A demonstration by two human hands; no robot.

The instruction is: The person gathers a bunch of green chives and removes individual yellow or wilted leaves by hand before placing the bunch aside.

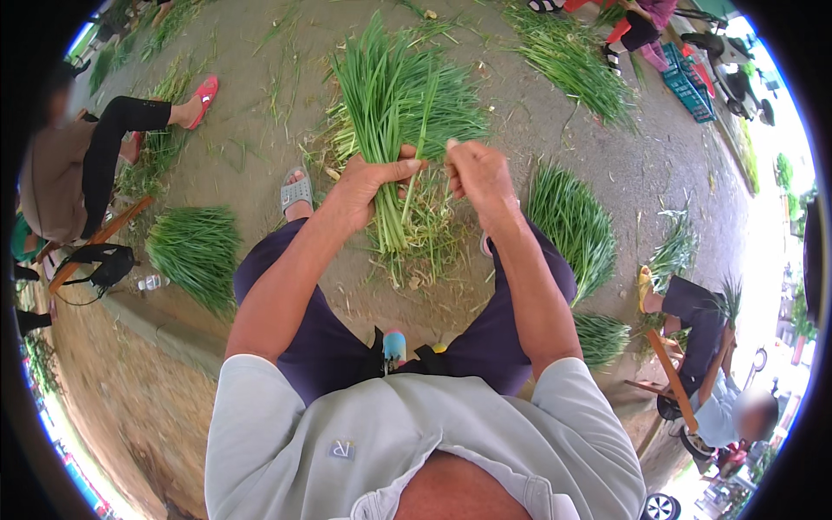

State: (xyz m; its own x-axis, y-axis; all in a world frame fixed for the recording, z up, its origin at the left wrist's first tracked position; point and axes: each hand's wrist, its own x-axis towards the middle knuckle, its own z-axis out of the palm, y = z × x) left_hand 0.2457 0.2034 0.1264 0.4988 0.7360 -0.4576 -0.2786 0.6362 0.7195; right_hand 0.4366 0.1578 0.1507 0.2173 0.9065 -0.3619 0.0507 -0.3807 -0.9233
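My left hand [364, 184] is wrapped round a bunch of long green garlic chives [374, 104], leaves pointing away from me and pale stem ends toward me. One stalk [426, 108] stands a little apart from the bunch at the left thumb. Just to the right, my right hand [482, 173] is closed with its fingers curled and pinched; anything between the fingertips is too small to make out. Under and beyond the hands lies a loose heap of chives [455, 95]. Below them, yellowish trimmed bits [425, 251] litter the ground between my feet.
Bundles of chives lie left [195, 256] and right [572, 230], with another pile [576, 65] farther off. People sit on either side, one by a wooden chair [676, 377]. A teal crate [687, 82] stands far right; a black bag [104, 267] and bottle [152, 282] are left.
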